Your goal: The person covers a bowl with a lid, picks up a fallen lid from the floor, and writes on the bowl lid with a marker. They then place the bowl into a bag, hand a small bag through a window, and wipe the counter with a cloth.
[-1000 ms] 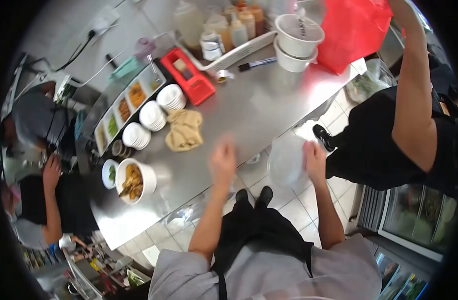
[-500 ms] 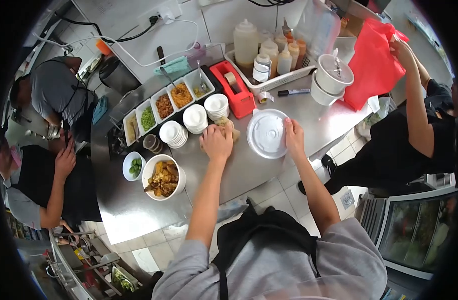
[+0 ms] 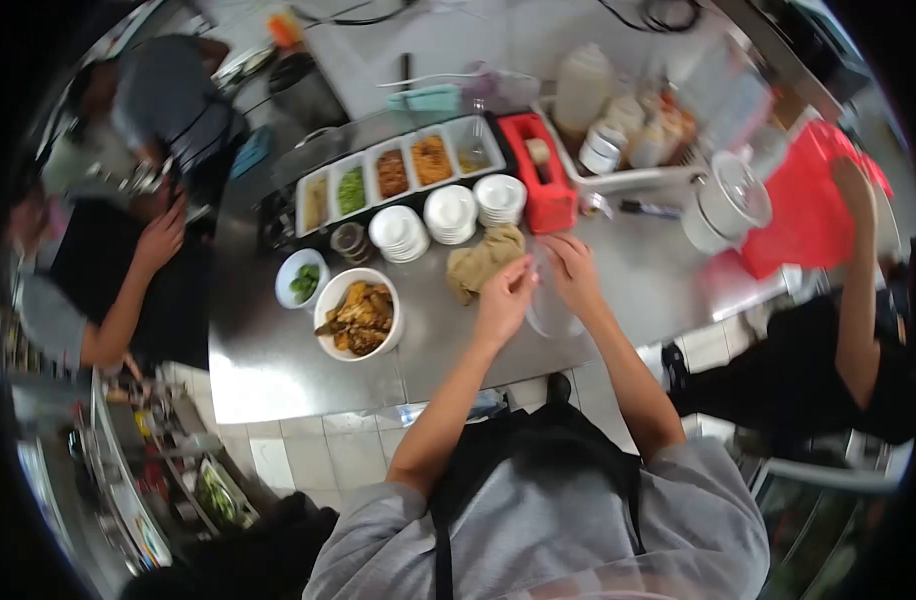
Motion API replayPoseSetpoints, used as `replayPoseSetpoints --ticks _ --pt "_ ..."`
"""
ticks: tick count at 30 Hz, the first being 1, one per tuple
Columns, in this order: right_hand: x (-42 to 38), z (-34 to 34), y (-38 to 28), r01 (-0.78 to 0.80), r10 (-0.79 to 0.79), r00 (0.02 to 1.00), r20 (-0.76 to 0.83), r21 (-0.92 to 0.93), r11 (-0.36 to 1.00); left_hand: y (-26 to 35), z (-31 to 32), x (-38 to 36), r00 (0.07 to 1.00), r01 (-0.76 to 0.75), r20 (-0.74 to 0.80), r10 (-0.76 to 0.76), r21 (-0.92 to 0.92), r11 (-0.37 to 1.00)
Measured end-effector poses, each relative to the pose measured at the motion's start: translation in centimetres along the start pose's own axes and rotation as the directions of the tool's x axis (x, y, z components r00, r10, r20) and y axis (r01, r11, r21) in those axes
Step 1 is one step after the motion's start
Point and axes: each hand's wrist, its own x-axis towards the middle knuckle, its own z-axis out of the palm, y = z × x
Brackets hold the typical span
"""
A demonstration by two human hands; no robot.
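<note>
My left hand (image 3: 503,298) and my right hand (image 3: 570,270) meet over the steel counter (image 3: 448,340), both gripping a clear plastic lid (image 3: 550,312) that is tilted on edge and blurred. A crumpled tan cloth (image 3: 481,262) lies just left of my hands. Further left stands a white bowl of fried food (image 3: 358,315), with a small bowl of green slices (image 3: 302,281) beside it.
Stacks of small white dishes (image 3: 448,213), a tray of toppings (image 3: 398,172), a red tape dispenser (image 3: 544,180), sauce bottles (image 3: 618,125), a marker (image 3: 649,209) and stacked white tubs (image 3: 728,205) line the back. A person at right handles a red bag (image 3: 813,210). Two people stand at left.
The lid has been lifted from lying flat on the counter and tilted on edge. My left hand left the cloth and joined the right on the lid. The view shifted right.
</note>
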Motion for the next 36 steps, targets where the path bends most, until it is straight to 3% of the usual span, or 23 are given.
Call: replayPoseSetpoints --ticks 3,5,8,13,18,23,25,32,35,36 --pt "-1.3 1.3 0.5 0.038 -0.038 0.999 -0.002 0.01 0.999 -1.4 -0.2 -1.0 0.996 0.07 -0.045 -0.07 -0.012 0.997" --pt "-1.7 1.5 0.5 -0.005 -0.004 0.995 0.095 0.094 0.996 -1.2 -0.5 -1.4 0.989 0.145 -0.04 -0.144 0.014 0.989" --pt "-1.5 1.0 -0.6 -0.062 0.039 0.984 0.176 0.129 0.99 -1.0 -0.6 -2.1 0.987 0.135 -0.072 -0.142 -0.098 0.986" --pt "-1.0 0.9 -0.5 0.047 -0.073 0.984 0.165 0.154 0.987 -2.9 -1.1 -1.3 0.965 0.224 -0.064 -0.255 -0.307 0.925" --pt "-0.7 0.7 -0.7 0.192 -0.206 0.976 0.07 0.171 0.967 -1.6 -1.3 -0.6 0.951 0.273 -0.054 -0.305 -0.32 0.907" --pt "-0.9 0.5 -0.8 0.205 -0.221 0.972 0.082 0.169 0.964 0.0 -1.3 -1.0 0.919 0.368 -0.018 -0.394 -0.318 0.874" --pt "-0.9 0.7 -0.7 0.229 -0.243 0.97 0.032 0.225 0.947 0.2 -1.5 -1.0 0.931 0.347 0.026 -0.363 -0.366 0.864" --pt "-0.5 0.6 -1.0 0.175 -0.199 0.978 0.066 0.266 0.948 0.3 -2.2 -0.8 0.923 0.375 0.063 -0.38 -0.368 0.851" --pt "0.0 0.4 -1.2 0.126 -0.167 0.977 0.131 0.276 0.953 0.0 -2.5 -0.7 0.937 0.349 0.07 -0.343 -0.253 0.902" --pt "0.3 0.1 -1.2 0.071 -0.156 0.952 0.261 0.309 0.948 0.0 -2.6 -0.7 0.934 0.355 0.071 -0.349 -0.257 0.899"
